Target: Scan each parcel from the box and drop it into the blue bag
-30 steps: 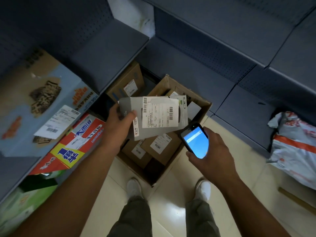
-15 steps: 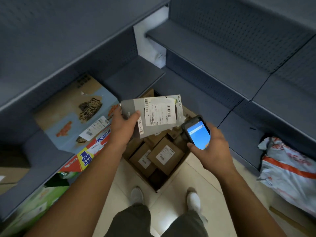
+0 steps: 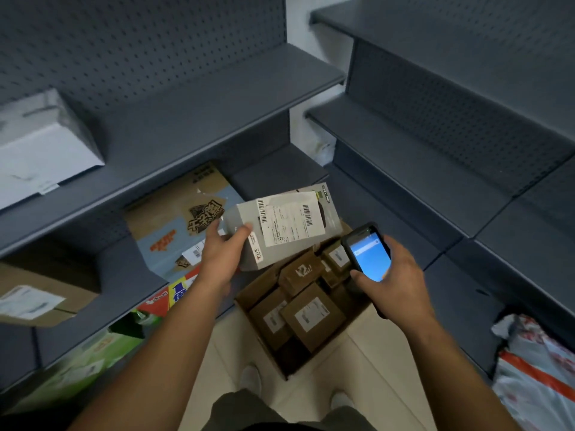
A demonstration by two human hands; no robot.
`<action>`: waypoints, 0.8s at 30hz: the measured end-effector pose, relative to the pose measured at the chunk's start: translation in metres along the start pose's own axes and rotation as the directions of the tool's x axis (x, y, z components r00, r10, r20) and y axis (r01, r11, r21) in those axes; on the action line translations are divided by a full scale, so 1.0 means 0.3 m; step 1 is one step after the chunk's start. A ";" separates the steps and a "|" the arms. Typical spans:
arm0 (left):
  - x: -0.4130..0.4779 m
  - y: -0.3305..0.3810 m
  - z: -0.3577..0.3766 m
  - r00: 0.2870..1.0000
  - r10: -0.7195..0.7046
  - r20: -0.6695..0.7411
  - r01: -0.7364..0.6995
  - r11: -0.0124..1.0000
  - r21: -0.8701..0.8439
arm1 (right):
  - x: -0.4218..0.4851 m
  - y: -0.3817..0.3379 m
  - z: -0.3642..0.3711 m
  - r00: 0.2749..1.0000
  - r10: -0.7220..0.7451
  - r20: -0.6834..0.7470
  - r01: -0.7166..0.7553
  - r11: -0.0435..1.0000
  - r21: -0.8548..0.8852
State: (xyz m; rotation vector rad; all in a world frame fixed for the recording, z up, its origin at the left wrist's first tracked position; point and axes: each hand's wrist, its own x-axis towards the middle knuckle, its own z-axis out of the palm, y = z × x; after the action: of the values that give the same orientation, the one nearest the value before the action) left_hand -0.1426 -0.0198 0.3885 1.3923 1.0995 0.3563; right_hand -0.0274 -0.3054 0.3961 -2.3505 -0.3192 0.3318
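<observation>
- I'm gripping the grey parcel (image 3: 245, 256) by its near-left end with the left hand (image 3: 222, 247): thumb curled on top, fingers underneath, the rest overhanging.
- I'm holding it in the air above the open cardboard box (image 3: 329, 349), with its white shipping label (image 3: 289, 222) facing up and tilted.
- The right hand (image 3: 395, 275) is wrapping the handheld scanner (image 3: 368, 253), fingers curled round its sides and blue screen up. Its head end is sitting just beside the parcel's right edge.
- Brown parcels (image 3: 312, 318) are lying packed in the box; I'm judging them not yet scanned.
- A bluish bag (image 3: 535, 377) with an orange stripe is sitting on the floor at far right, well apart and partly cut off. It's likely the drop target.
- Risk: I'm gripping one end only, so the parcel could pivot and slip back among the unscanned ones.
- Risk: the label is carrying several barcodes at a tilt, so the scanner could misread or catch the wrong one.
- Risk: the bag mouth isn't showing, so a blind drop could miss.
</observation>
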 end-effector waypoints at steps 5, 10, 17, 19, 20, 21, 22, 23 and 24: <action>-0.072 0.047 0.046 0.999 0.030 -0.037 -0.030 1.000 0.010 | 0.025 0.035 -0.104 0.997 -0.079 0.001 0.079 0.997 -0.001; -0.164 0.037 0.086 0.993 0.050 -0.105 -0.059 0.995 -0.078 | 0.034 0.103 -0.179 0.979 -0.166 0.116 0.166 0.986 0.008; -0.355 -0.029 0.010 0.968 0.002 -0.250 -0.073 0.958 -0.276 | 0.058 0.077 -0.169 0.936 -0.249 0.248 0.246 0.968 0.041; -0.413 -0.065 -0.047 0.957 -0.023 -0.290 -0.074 0.944 -0.321 | 0.032 0.031 -0.127 0.915 -0.290 0.280 0.288 0.956 0.049; -0.443 -0.086 -0.081 0.951 -0.043 -0.307 -0.070 0.935 -0.347 | 0.014 0.005 -0.103 0.902 -0.308 0.302 0.306 0.950 0.056; -0.474 -0.109 -0.117 0.947 -0.066 -0.316 -0.060 0.925 -0.375 | -0.007 -0.020 -0.079 0.889 -0.322 0.326 0.320 0.945 0.060; -0.505 -0.131 -0.154 0.943 -0.090 -0.320 -0.051 0.912 -0.406 | -0.031 -0.043 -0.055 0.875 -0.337 0.347 0.337 0.939 0.060; -0.537 -0.156 -0.194 0.939 -0.109 -0.325 -0.046 0.899 -0.435 | -0.059 -0.065 -0.032 0.861 -0.356 0.362 0.360 0.931 0.059; -0.569 -0.180 -0.235 0.934 -0.121 -0.336 -0.051 0.887 -0.460 | -0.088 -0.088 -0.010 0.848 -0.377 0.372 0.386 0.921 0.054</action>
State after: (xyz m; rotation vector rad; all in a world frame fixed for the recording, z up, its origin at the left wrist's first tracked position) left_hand -0.3029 -0.1207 0.4224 0.8949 1.2310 0.8163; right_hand -0.0547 -0.2971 0.4206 -2.1664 -0.9662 0.5844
